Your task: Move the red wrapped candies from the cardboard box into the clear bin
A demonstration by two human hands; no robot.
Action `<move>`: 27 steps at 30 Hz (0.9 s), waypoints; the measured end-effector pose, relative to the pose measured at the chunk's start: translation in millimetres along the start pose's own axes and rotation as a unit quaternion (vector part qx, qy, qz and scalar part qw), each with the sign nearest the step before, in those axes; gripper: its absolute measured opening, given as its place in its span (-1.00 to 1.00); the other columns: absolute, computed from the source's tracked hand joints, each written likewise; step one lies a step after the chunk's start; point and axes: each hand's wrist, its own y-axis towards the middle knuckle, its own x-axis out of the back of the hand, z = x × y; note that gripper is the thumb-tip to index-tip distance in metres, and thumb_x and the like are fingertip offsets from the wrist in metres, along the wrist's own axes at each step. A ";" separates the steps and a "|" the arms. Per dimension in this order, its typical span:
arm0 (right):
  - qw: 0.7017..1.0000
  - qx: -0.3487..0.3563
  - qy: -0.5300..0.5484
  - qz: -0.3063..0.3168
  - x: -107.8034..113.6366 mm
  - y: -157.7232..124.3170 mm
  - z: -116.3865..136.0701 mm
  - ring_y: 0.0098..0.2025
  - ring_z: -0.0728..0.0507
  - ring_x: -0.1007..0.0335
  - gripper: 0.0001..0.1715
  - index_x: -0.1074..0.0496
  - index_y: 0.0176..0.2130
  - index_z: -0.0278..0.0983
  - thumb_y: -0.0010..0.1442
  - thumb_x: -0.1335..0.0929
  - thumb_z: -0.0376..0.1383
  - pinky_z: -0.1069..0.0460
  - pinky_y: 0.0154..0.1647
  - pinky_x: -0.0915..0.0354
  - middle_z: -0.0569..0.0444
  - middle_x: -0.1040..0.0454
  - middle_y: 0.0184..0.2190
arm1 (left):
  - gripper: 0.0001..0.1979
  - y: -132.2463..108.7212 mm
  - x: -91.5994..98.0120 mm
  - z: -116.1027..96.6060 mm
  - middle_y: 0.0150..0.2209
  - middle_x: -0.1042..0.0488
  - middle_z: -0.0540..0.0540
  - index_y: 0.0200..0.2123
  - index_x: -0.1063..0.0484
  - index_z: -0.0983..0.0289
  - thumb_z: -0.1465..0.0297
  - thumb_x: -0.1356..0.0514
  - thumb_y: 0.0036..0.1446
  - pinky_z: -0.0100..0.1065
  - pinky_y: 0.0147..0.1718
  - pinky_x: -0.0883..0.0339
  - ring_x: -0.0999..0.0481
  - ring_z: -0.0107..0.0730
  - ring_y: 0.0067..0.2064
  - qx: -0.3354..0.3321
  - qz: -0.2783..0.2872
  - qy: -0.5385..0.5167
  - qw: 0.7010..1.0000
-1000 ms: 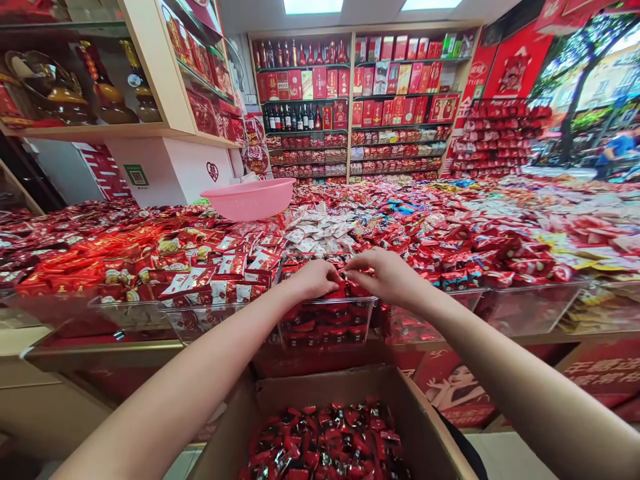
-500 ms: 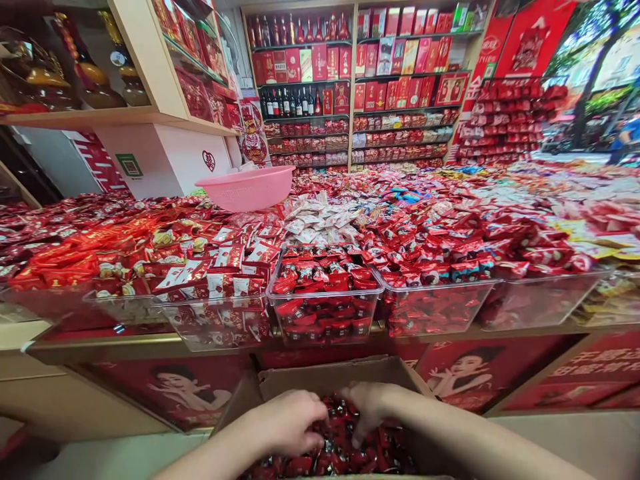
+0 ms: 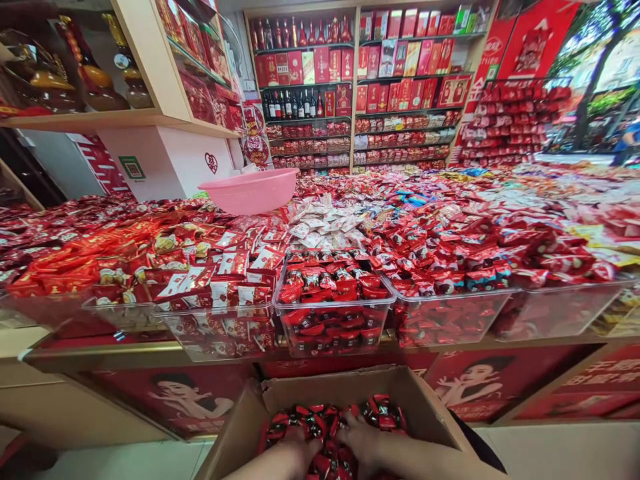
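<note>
A cardboard box (image 3: 345, 387) stands low in front of me, holding a heap of small candies (image 3: 385, 410) in shiny red and black wrappers. Both my hands reach down into the heap. My left hand (image 3: 300, 448) touches the candies, its thumb apart from the fingers and its fingertips partly buried. Close beside it, my right hand (image 3: 361, 437) lies among the candies with its fingers apart and their tips partly hidden. In neither hand can I make out a gripped candy. Above the box, a clear plastic bin (image 3: 334, 327) on the counter holds similar red-wrapped candies.
More clear bins of wrapped sweets (image 3: 450, 320) line the counter's front edge (image 3: 150, 353). A pink plastic basket (image 3: 250, 190) rests on the sweets at left. Shelves of bottles and red boxes (image 3: 320, 63) stand behind. Tiled floor (image 3: 550, 447) shows at right.
My hands have moved lower in the view, toward the near side of the box, and sit deeper among the candies. The view has shifted slightly, showing more of the box.
</note>
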 end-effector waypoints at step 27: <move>0.765 0.184 0.607 -0.108 66.1 -33.5 21.1 -0.56 0.11 -0.16 -0.70 -0.19 -0.46 -0.30 -0.26 -0.38 -0.39 0.17 -0.48 -0.12 0.25 -0.26 -0.58 | -0.70 -19.1 37.0 -41.3 -0.40 -0.44 0.03 -0.33 -0.36 0.31 0.32 -0.24 -0.20 -0.39 -0.31 -0.22 -0.38 -0.41 -0.37 -0.134 -0.114 -0.532 0.828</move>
